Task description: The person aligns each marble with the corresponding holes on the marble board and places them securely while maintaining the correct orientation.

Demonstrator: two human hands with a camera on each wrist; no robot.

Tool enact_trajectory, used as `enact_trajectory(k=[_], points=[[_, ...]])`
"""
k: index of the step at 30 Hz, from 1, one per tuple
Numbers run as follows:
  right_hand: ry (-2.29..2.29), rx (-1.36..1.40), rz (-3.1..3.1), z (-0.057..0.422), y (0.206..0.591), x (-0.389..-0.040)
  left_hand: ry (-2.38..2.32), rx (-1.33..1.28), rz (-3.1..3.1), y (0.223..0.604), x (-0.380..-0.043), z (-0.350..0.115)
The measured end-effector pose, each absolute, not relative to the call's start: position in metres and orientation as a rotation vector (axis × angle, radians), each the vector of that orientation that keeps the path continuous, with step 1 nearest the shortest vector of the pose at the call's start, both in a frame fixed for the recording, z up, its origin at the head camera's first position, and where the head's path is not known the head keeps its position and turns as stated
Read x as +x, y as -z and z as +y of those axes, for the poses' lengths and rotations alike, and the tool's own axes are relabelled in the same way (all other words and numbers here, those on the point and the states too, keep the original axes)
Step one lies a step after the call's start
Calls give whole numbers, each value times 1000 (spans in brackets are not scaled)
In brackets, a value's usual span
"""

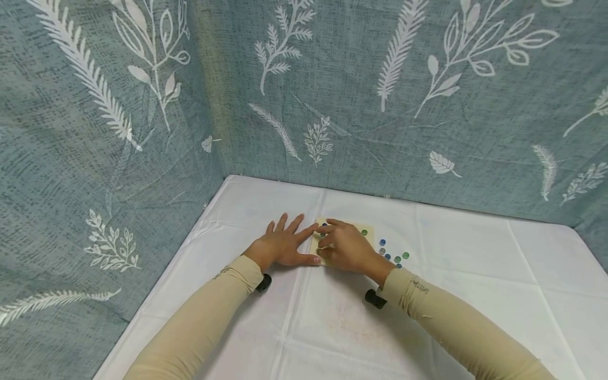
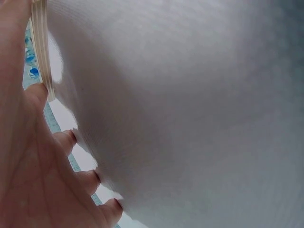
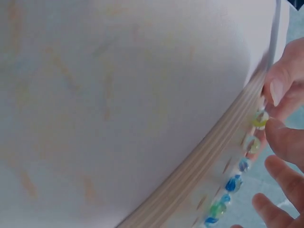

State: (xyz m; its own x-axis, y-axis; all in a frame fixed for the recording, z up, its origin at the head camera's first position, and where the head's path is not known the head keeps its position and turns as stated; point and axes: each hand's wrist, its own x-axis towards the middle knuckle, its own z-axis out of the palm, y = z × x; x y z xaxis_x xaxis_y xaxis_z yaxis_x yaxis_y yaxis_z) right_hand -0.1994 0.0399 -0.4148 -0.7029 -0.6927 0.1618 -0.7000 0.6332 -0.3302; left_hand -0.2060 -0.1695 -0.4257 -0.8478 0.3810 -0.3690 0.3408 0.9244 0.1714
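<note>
A thin, light wooden board [image 1: 314, 246] lies on the white cloth, with glass marbles in a row along it in the right wrist view. My left hand [image 1: 283, 248] is spread on the cloth, its index finger and thumb reaching the board's left edge. Over the board, my right hand [image 1: 349, 247] bends down, thumb and index fingertips at a clear marble with yellow streaks [image 3: 260, 119], which they appear to pinch. Beside it sit another yellowish marble [image 3: 252, 144] and a blue marble [image 3: 232, 184]. The right hand hides much of the board from above.
Loose marbles lie right of the board, among them a blue marble [image 1: 382, 242] and a green marble [image 1: 406, 255]. A green marble [image 1: 364, 232] sits near the board's far right. Behind the table hangs a blue-grey curtain [image 1: 351, 148] with white leaves.
</note>
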Motion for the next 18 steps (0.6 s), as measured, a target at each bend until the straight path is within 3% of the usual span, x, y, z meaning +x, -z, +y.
enact_trajectory(k=[18], points=[[-558, 1025, -2905, 85, 410, -207, -153, 484, 2664, 425, -207, -167]])
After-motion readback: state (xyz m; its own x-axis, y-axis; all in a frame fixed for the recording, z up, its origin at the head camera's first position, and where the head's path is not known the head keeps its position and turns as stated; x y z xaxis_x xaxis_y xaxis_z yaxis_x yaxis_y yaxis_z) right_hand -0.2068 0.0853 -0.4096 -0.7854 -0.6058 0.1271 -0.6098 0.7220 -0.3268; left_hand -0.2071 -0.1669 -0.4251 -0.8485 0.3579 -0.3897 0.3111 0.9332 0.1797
